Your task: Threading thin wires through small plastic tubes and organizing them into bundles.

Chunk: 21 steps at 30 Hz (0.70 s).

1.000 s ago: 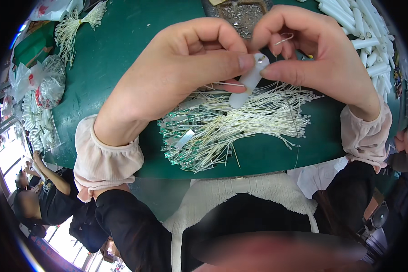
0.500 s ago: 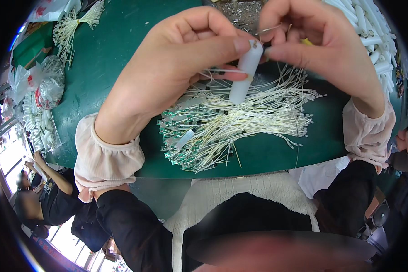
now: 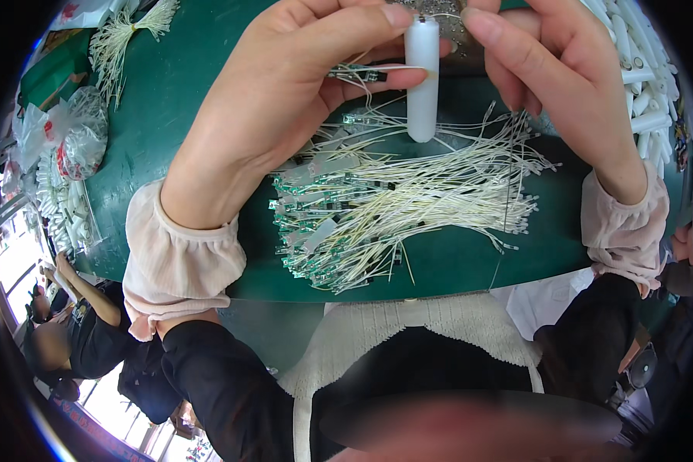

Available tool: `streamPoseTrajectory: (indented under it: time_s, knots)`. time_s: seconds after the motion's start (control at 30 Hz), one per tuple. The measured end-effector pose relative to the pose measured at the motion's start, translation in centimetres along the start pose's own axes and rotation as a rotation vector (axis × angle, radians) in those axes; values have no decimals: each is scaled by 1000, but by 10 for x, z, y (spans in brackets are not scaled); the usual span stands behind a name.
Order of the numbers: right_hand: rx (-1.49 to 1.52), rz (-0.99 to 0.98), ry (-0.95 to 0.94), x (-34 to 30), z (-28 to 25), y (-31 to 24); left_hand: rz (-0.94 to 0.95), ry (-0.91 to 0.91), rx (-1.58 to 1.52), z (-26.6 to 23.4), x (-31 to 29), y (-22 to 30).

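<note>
My left hand (image 3: 277, 100) is closed on a white plastic tube (image 3: 422, 92), which stands nearly upright between thumb and fingers. Thin white wires with a small black part (image 3: 371, 75) also run through that hand's fingers. From the tube's upper end a fine wire (image 3: 443, 15) stretches to my right hand (image 3: 558, 77), whose thumb and forefinger pinch it. Below both hands lies a loose bundle of white wires (image 3: 454, 185), with small green circuit boards (image 3: 304, 246) at its left end.
White tubes (image 3: 651, 122) are heaped at the far right. A tied wire bundle (image 3: 115, 50) and clear plastic bags (image 3: 85, 135) lie at the left of the green table (image 3: 185, 61). Small metal bits lie in a tray (image 3: 470, 61) behind the hands. Another person (image 3: 92, 331) sits at lower left.
The tube has moved away from me and turned from tilted to nearly upright. My right hand has shifted slightly right, its fingers now less curled, with the fine wire stretched from the tube.
</note>
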State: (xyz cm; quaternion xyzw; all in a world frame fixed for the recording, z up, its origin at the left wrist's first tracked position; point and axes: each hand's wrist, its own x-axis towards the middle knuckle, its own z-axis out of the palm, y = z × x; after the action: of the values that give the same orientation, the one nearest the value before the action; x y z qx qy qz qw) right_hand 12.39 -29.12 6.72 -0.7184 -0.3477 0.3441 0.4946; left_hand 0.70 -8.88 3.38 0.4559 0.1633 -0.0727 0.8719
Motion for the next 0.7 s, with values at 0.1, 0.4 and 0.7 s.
streamPoseTrajectory:
  time_s: [0.1, 0.4, 0.7]
  knots:
    - [0, -8, 29, 1, 3, -2, -3, -37, -35, -2, -2, 1]
    - [31, -71, 52, 2, 2, 7, 319, -480, -54, -7, 19, -5]
    - [-248, 9, 137, 6, 19, -2, 53, -48, -4, 4, -1, 3]
